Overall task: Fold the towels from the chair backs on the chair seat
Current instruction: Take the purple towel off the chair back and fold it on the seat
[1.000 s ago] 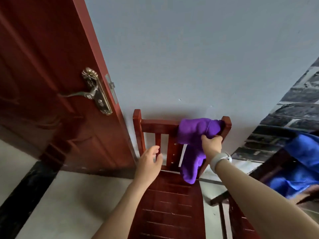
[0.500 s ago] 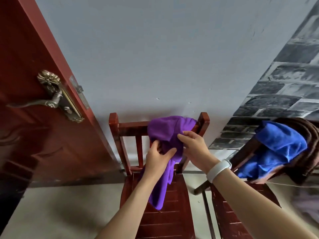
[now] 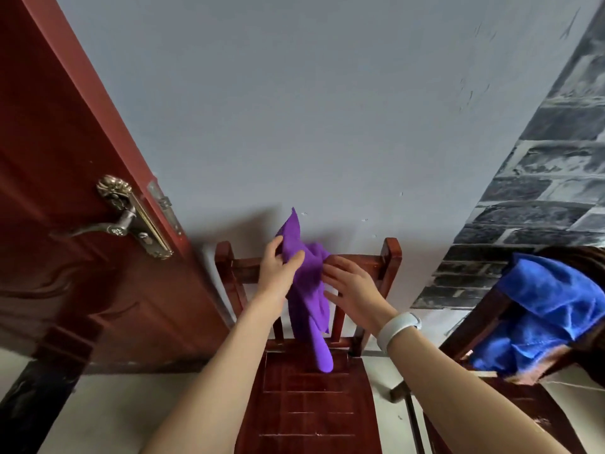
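Note:
A purple towel (image 3: 307, 299) hangs bunched in front of the back of a red wooden chair (image 3: 307, 401), its lower end dangling just above the seat. My left hand (image 3: 278, 267) pinches the towel near its top corner, which sticks up above the chair back. My right hand (image 3: 352, 286), with a white wristband, touches the towel's right side with fingers spread and nearly straight. A blue towel (image 3: 553, 309) is draped over the back of a second chair (image 3: 510, 411) at the right.
A red door (image 3: 65, 204) with a brass lever handle (image 3: 127, 217) stands open at the left. A grey wall (image 3: 327, 109) runs behind the chairs, with brick-pattern wallpaper (image 3: 537, 204) at the right. Pale floor shows on both sides of the chair.
The purple towel has come off the chair back. My left hand has risen with its corner, and my right hand has let go and opened against the cloth.

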